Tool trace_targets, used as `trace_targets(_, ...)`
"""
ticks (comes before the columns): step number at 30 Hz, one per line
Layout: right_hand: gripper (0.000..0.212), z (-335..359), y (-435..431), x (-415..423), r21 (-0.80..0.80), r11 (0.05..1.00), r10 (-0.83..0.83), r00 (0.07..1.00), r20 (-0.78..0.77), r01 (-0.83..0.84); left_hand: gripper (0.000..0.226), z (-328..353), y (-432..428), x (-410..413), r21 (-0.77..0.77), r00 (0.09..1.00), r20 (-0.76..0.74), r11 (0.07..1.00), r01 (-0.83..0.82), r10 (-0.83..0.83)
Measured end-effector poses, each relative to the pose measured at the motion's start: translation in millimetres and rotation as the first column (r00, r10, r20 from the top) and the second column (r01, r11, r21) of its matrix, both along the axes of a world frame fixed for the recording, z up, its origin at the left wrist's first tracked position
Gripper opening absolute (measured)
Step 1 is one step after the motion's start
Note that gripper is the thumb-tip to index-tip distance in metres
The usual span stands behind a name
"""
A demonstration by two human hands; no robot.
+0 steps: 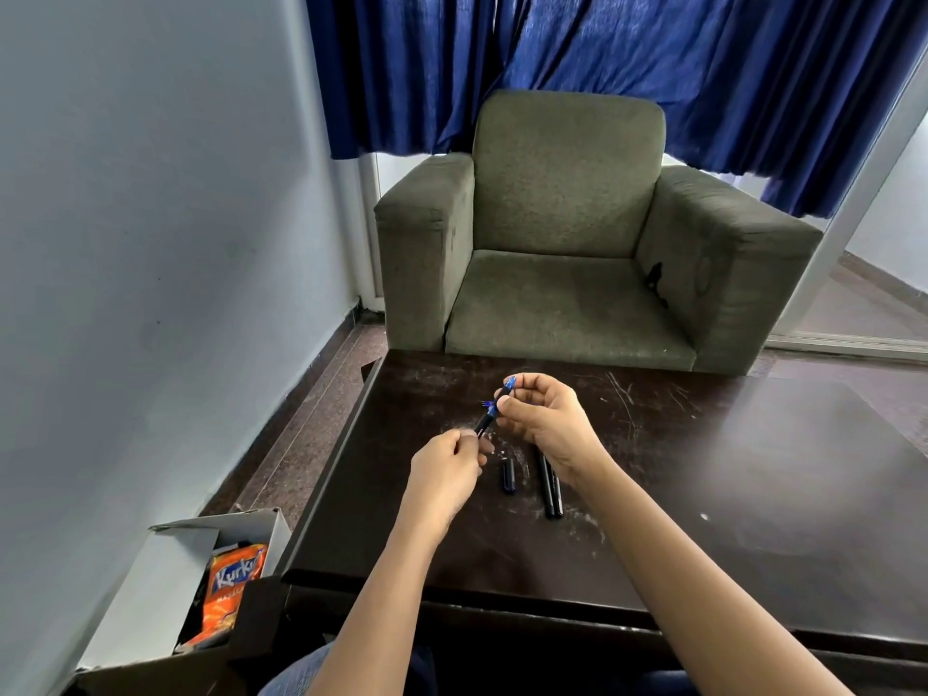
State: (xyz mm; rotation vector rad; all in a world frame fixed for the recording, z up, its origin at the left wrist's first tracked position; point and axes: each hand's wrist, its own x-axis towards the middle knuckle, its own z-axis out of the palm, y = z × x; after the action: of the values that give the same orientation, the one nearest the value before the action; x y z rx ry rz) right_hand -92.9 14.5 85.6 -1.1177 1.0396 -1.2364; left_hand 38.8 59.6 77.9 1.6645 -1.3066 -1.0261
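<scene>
A: What sort of place is this?
B: A home sitting room: an olive upholstered armchair against blue curtains, a low dark worktop facing it, and a snack packet in a cardboard box alongside.

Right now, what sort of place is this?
Likely a living room or lounge: a green armchair faces a dark low table, blue curtains hang behind it, and a box with a snack packet sits beside the table.
</scene>
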Motion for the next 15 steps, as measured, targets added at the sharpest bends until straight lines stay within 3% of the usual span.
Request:
trace_targets(7,0.018,1.1,1.4,-0.9,0.023,0.999,0.041,0.999,-0.006,-0.041,0.018,-1.7,1.6,1.9,-0.050,0.996,0.087,0.999,0.001,0.003)
trace_targets(12,0.017,2.7,1.8,-0.6,0.033,0.999,0.043,0.999,0.004,-0.043,0.047,3.7,0.5,-0.3,0.008,0.996,0.083,1.000,-0.021,0.021)
trace_targets(15,0.017,2.6,1.7,-1.2,0.034,0.998,0.054,0.998,-0.014,-0.053,0.042,2.4,0.7,2.4,-0.037,0.989,0.144,0.999,-0.018,0.023)
